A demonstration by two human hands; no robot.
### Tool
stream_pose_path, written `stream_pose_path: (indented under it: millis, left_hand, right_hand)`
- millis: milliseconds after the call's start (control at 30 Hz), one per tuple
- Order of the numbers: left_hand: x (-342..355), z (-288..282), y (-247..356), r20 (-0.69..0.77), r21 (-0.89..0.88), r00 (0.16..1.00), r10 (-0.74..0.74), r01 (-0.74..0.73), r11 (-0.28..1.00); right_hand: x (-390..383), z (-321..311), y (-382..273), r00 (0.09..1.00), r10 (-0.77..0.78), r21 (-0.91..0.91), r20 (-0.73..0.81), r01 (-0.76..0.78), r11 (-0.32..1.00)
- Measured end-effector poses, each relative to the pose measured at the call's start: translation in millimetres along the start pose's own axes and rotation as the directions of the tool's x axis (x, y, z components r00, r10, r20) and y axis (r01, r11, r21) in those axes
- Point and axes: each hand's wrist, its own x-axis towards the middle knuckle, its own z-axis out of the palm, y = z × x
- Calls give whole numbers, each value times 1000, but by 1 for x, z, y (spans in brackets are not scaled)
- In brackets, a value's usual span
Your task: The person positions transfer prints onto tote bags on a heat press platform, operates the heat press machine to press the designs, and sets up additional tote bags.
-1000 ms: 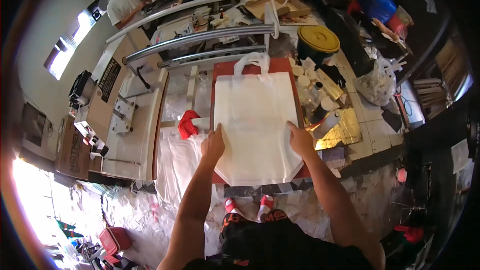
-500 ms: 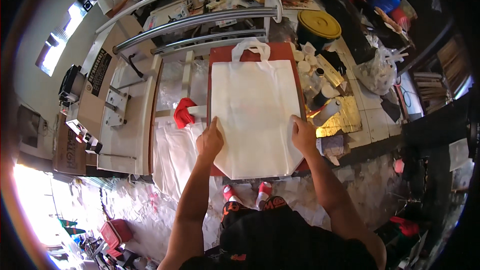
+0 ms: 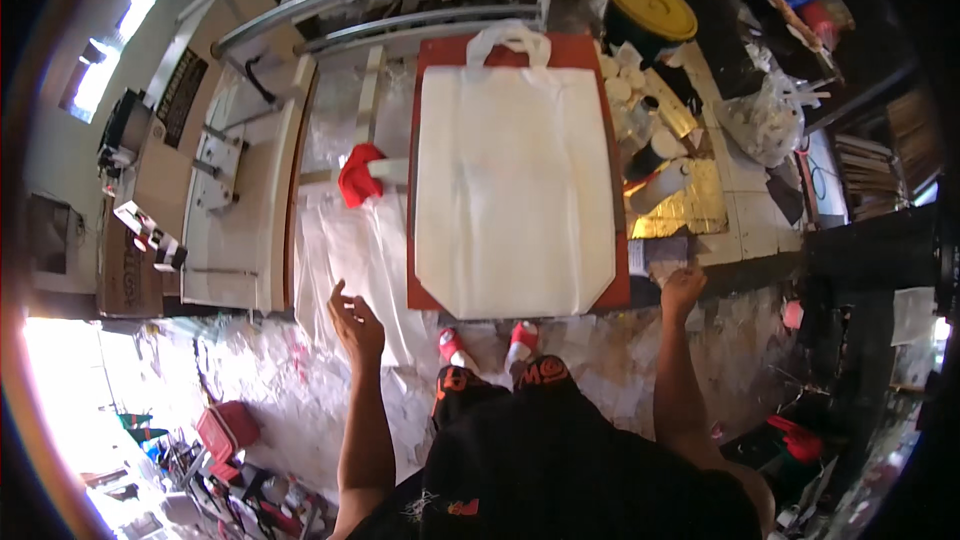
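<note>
The left hand (image 3: 357,325) hung above a pile of white sheets (image 3: 345,250), fingers loosely curled, apart and holding nothing. The right hand (image 3: 683,290) was just beside a grey packet (image 3: 660,252) at the bench edge; whether its fingers closed on that could not be told. Between them the white bag (image 3: 515,190) lay flat on a red board (image 3: 443,52), handles pointing away. No writing showed on the bag; lettering marked the machine's dark label (image 3: 180,98) and a brown carton (image 3: 130,275), with orange characters on the black shorts (image 3: 540,372). Right of the board, bottles (image 3: 660,185) stood by gold foil (image 3: 700,205) on white tiles (image 3: 750,180); pale scraps covered the floor (image 3: 280,370). Half a second earlier, both hands had held the bag's side edges.
</note>
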Motion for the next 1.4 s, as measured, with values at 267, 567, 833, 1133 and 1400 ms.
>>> stream_pose_path:
  millis: [267,567,833,1133,1400]
  left_hand:
    - [-167,-59,-116,458,135,882,-110,53,989]
    - [-254,-110,-224,592,257,692,-413,324,910]
    - [-315,-187,-311,534,412,582,-613,453,790]
    - [-314,-192,-331,563,457,492,-664,485,746]
    - [-293,-157,-300,705,478,355,-615,402,780]
  right_hand:
    - [-176,52,-90,661,-57,-72,748,167,983]
    - [-253,223,-102,703,-316,-81,637,469,880]
    - [-252,274,-131,751,-61,-150,657,210,966]
    - [-254,277,-125,848,7,-211,530,125,969]
    - [-232,289,-97,780,-74,-162,621,221,962]
